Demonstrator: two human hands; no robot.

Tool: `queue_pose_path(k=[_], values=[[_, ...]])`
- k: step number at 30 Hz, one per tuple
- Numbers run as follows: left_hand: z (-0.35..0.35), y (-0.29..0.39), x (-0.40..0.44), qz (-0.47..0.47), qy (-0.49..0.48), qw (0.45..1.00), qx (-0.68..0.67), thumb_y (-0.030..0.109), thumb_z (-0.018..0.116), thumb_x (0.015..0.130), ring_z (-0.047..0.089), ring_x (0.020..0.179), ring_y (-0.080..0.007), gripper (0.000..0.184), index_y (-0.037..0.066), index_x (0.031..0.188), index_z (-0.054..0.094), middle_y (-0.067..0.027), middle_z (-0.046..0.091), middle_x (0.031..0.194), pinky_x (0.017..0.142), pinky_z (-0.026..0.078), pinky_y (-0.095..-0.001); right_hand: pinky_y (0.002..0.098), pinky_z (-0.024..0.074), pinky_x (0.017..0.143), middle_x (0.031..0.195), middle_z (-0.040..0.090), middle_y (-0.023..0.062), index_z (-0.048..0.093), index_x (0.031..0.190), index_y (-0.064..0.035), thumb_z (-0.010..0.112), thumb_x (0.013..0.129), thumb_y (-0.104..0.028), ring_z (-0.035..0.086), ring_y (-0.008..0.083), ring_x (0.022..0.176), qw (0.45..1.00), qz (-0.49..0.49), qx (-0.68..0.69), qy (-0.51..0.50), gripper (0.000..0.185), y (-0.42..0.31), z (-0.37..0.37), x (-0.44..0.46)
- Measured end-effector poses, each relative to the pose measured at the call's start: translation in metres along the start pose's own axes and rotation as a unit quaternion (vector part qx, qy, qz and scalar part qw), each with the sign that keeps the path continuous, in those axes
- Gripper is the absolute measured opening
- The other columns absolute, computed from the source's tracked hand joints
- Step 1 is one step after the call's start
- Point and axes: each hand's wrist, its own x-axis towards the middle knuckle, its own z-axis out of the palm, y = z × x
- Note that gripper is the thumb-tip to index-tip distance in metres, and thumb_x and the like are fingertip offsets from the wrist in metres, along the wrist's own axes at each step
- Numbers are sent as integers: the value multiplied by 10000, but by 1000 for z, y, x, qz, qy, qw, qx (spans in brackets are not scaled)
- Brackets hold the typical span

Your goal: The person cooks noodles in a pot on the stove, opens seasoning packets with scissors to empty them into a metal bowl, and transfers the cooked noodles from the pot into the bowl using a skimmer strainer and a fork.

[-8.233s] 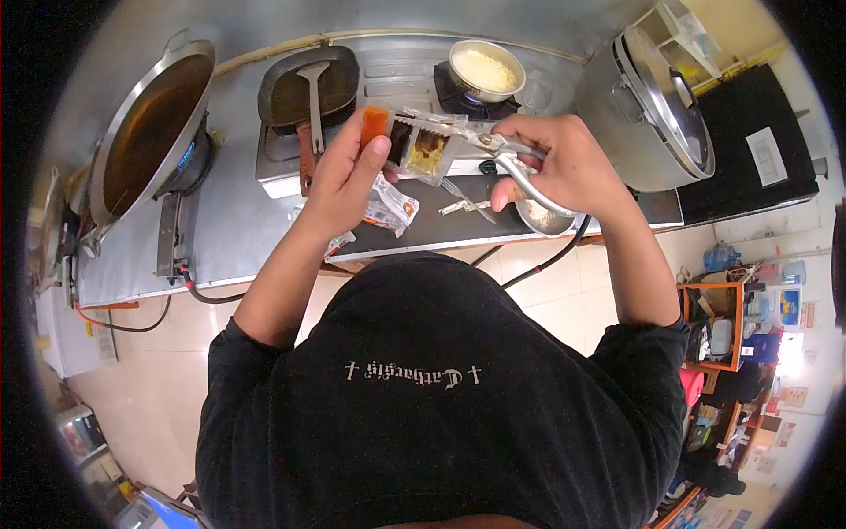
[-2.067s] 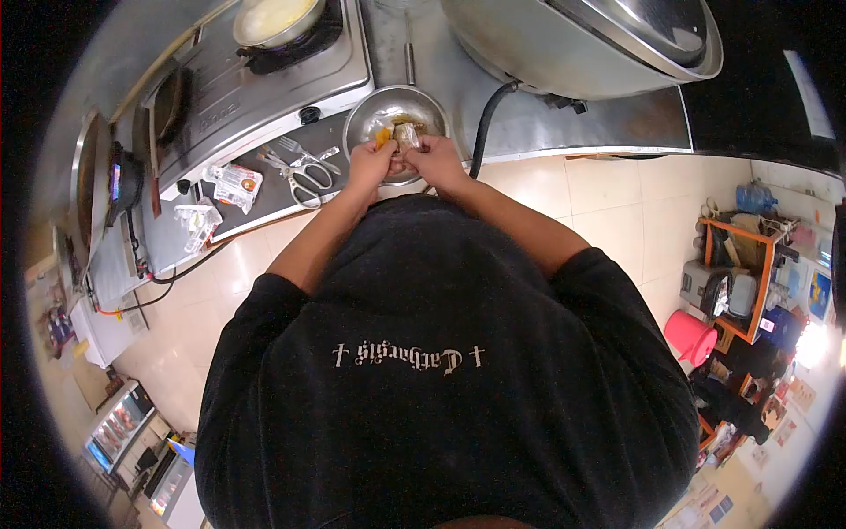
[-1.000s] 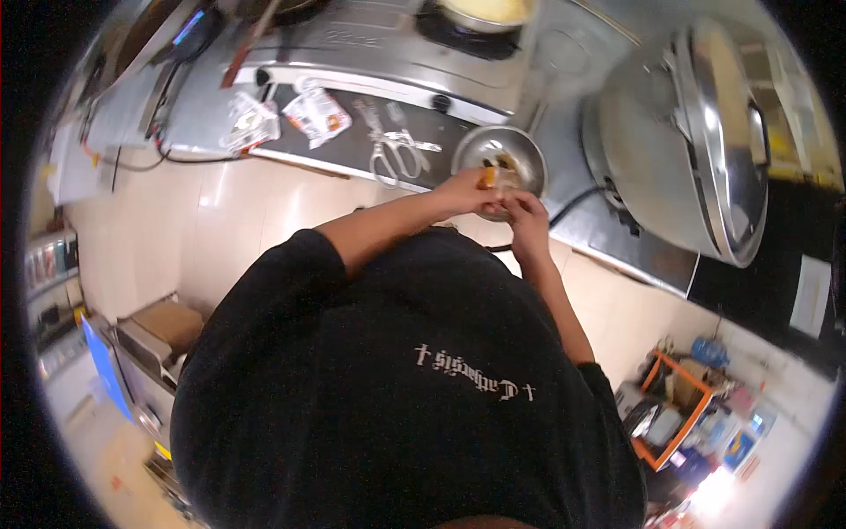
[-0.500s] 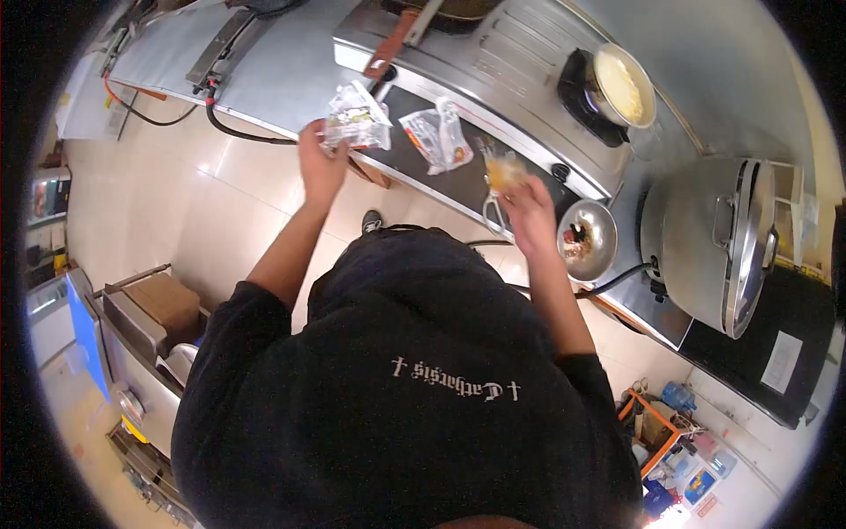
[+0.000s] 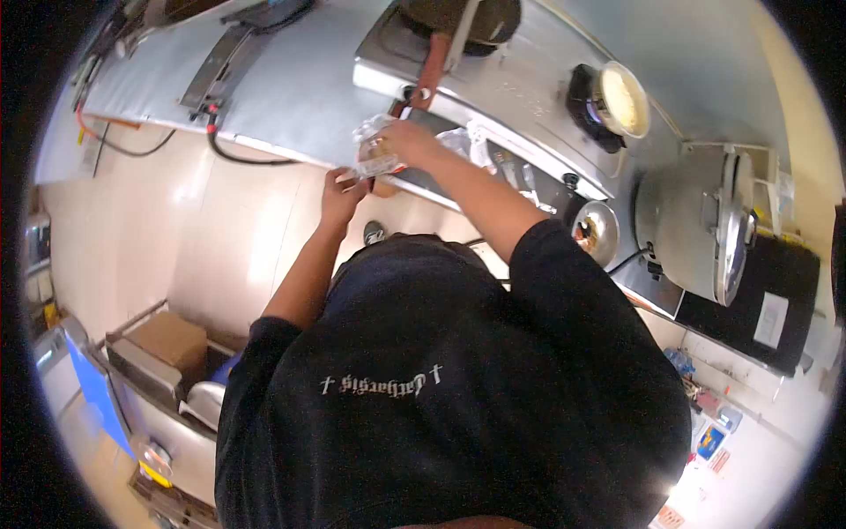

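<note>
Right hand (image 5: 407, 141) is on the crumpled plastic packaging (image 5: 377, 157), reaching across from the bowl side. Fingertips are partly hidden by the film, so can't tell whether it pinches or just presses. Left hand (image 5: 339, 196) is just below the packaging, fingers bent, at the front edge of the worktop (image 5: 300, 101); can't tell if it grips anything. Packaging sits at that edge, left of the stove (image 5: 546, 53), near the brown pan handle (image 5: 430, 70). Something brownish shows through the film; too blurred to identify.

Handling notes, judgement only: thin film is slippery and likely springs back, so one hand should pin it while the other works, not both pulling at once. Better to shift it inboard, since at the lip a slip probably puts it on the floor (image 5: 211, 212). Keep any opening facing up in case of residue. Gather loose corners into the palm so nothing trails.

Second plastic wrapper (image 5: 465, 145) lies further along, beyond the right hand; sleeve and forearm need clearance over it and the metal utensils (image 5: 529, 181). Metal bowl (image 5: 596, 231), with dark and reddish bits inside, is well apart; best kept clear of scraps. Film should also stay away from the burner under the small pan (image 5: 621, 99).
</note>
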Motion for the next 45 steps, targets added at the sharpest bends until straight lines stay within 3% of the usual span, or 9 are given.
queue_pose_path(k=[2,9,13,15,20,28,29,40,45], values=[[-8,4,-7,7,-14,1000,-9,158,738,839,617,952,-232,686,45,1365,312,-216,595,1166,806,535,-343,414,480,911,1121,612,186,622,1146,-60,676,741,-89,586,369,1041,969,-22,55,239,410,1,8,-22],[-97,-9,-39,-30,4,999,-13,164,632,931,640,1021,-276,476,84,1325,378,-182,581,1186,863,544,-379,429,485,928,1139,623,189,630,1150,-52,686,800,-134,600,361,1055,915,58,243,317,364,16,-18,-177],[-215,-127,-57,-73,98,992,-40,207,634,940,662,874,-212,389,57,1248,449,-135,642,1044,756,546,-324,396,519,799,984,655,172,653,986,-33,697,798,-100,648,350,896,836,294,289,362,204,63,-4,-258],[-292,-207,-66,-108,134,935,310,197,642,936,648,857,-155,338,20,1193,512,-124,676,973,745,529,-286,412,520,765,957,650,191,649,950,-24,676,785,-73,645,369,860,848,347,185,356,175,104,13,-293],[-269,-189,-126,-215,57,890,398,194,642,936,646,853,-152,330,13,1184,521,-123,679,963,744,527,-285,462,509,821,973,630,215,642,967,-29,678,728,-39,623,403,918,895,312,56,315,242,162,38,-321],[-190,-164,-80,-139,-30,905,401,191,641,936,642,846,-146,317,3,1169,536,-121,685,948,744,523,-282,489,528,791,941,638,231,655,900,-25,653,778,-105,645,416,856,900,391,49,189,146,189,72,-316],[-180,-161,-68,-121,-39,910,396,191,641,936,642,846,-145,316,2,1167,538,-121,685,946,744,523,-281,460,549,846,1050,655,235,632,1010,-12,584,834,-105,651,394,1003,900,417,84,95,206,191,67,-313],[-189,-152,25,10,-65,979,195,230,603,958,642,880,-170,331,-27,1163,564,-105,689,978,779,515,-301,470,517,832,936,627,248,550,990,7,606,768,-54,628,402,957,884,439,91,128,237,179,63,-309],[-205,-162,-25,-112,-36,920,375,228,600,959,642,881,-168,327,-26,1163,567,-104,689,978,780,515,-301,490,528,796,976,615,262,550,1053,7,554,817,-44,643,402,930,911,361,51,194,242,161,38,-328]])
